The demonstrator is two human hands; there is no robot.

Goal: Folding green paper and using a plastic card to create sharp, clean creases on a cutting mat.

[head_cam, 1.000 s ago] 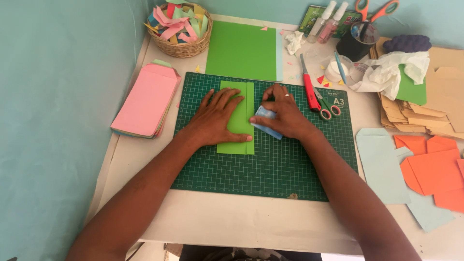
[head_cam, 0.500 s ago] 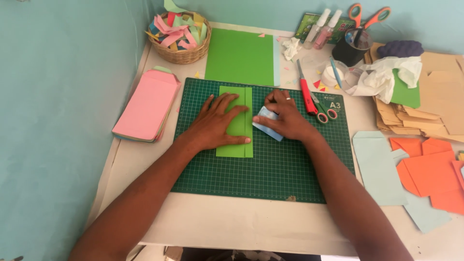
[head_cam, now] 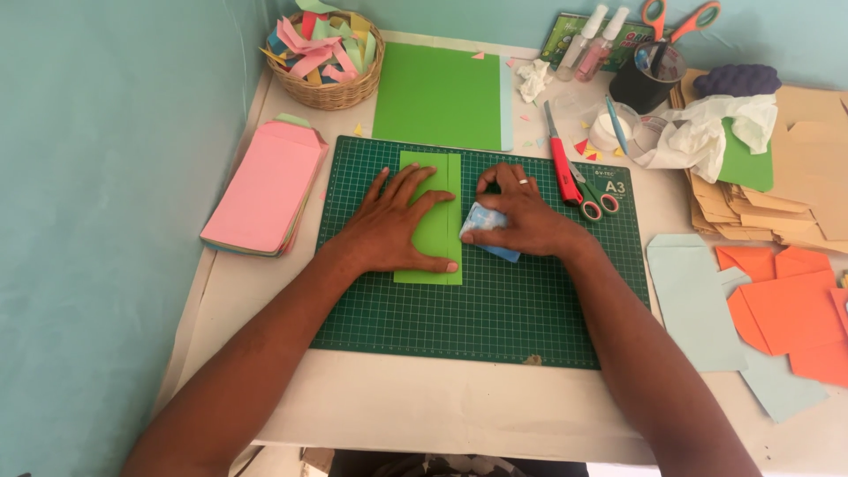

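Hands pressing folded green paper (head_cam: 430, 221) on a cutting mat (head_cam: 495, 300)

Left hand (head_cam: 393, 231) flat, fingers spread; right hand (head_cam: 521, 216) grips a blue cloth (head_cam: 488, 231). Wicker basket (head_cam: 331, 88) holds paper scraps; black cup (head_cam: 638, 87) holds scissors

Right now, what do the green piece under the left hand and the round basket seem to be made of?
Green piece: probably matte paper or thin card; it lies flat with a folded flap. Basket: seemingly woven wicker or cane; tan strands show on its wall.

Bright, even daylight, sharp focus

Soft, faint shadows lie under the forearms on the tabletop (head_cam: 459, 406); no glare; slight wide-angle bending at the far corners and left wall.
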